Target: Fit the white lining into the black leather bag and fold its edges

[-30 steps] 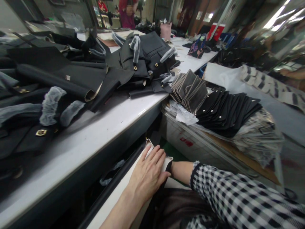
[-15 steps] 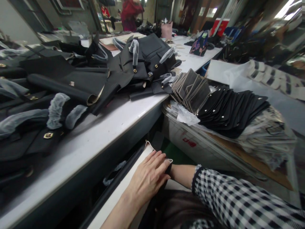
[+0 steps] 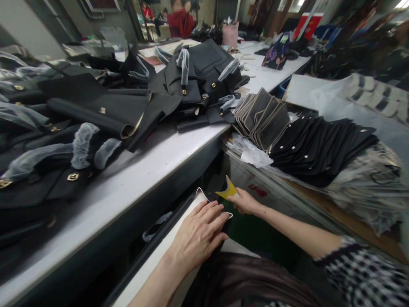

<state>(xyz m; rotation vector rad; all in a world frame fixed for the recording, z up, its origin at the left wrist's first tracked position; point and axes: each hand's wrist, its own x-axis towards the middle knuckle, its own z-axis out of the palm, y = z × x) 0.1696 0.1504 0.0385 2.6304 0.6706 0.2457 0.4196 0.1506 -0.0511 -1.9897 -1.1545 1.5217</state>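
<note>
My left hand (image 3: 198, 228) lies flat, palm down, with its fingers stretched out over a long panel (image 3: 159, 256) that is white on top and black along its edge. The panel's far end has a white-rimmed curved corner. To the right of that end, my right hand (image 3: 245, 201) grips a yellow piece with a notched, pointed end (image 3: 229, 190). It is held just off the panel, and I cannot make out what kind of thing it is. Dark cloth (image 3: 249, 281) covers my lap beside the panel.
A white table (image 3: 153, 160) runs along the left, heaped with black handbags (image 3: 204, 64) whose handles are wrapped in plastic. At right, a bin (image 3: 238, 170) carries stacked black panels (image 3: 319, 145) and grey-edged panels (image 3: 262, 119). A person in red (image 3: 181, 23) is at the back.
My right hand has come out from behind the left hand, moving right and away, and the yellow piece now shows in it. My left hand stays on the panel. The view has shifted slightly.
</note>
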